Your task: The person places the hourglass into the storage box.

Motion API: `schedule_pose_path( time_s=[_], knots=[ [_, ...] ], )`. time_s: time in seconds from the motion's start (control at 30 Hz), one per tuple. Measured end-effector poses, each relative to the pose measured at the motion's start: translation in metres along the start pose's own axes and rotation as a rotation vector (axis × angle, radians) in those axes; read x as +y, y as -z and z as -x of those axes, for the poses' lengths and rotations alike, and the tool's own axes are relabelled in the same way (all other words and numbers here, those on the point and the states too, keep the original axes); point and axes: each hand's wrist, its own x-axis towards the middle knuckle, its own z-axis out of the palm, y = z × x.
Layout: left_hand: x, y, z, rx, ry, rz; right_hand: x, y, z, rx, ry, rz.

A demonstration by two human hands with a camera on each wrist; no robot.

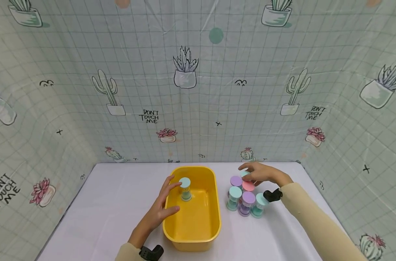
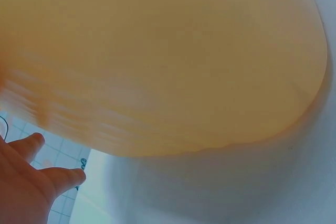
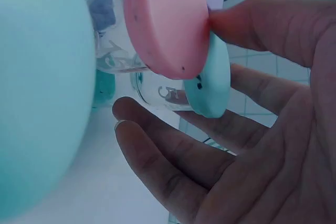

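A yellow plastic tub (image 1: pixel 198 242) holds one upright sand timer (image 1: pixel 186 194) with a mint-green cap, near its left wall. My left hand (image 1: pixel 156 212) is over the tub's left rim with fingers spread; one fingertip appears beside that cap, and contact cannot be told. Right of the tub, several sand timers stand close together with mint, purple and pink caps. My right hand (image 1: pixel 261 173) reaches over the back of this group. In the right wrist view its thumb is at the edge of a pink cap (image 3: pixel 170 24), and its fingers extend behind a mint-capped timer (image 3: pixel 210 85).
The tub and timers stand on a white-covered table (image 1: pixel 87 217). A grid-patterned cloth (image 1: pixel 198 108) with cactus drawings hangs behind and at both sides. A large mint cap (image 3: pixel 42 93) is close to the right wrist camera.
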Motion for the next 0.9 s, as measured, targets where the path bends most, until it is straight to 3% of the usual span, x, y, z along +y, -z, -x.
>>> schedule_pose_path(
  time_s=[0.4,0.9],
  knots=[
    [-0.002,-0.001,-0.003,-0.005,0.025,0.012,0.005,0.004,-0.006,0.074,0.003,0.075],
    [-0.001,0.0,0.0,-0.009,0.014,0.013,0.003,0.003,-0.009,0.064,-0.021,0.102]
  ],
)
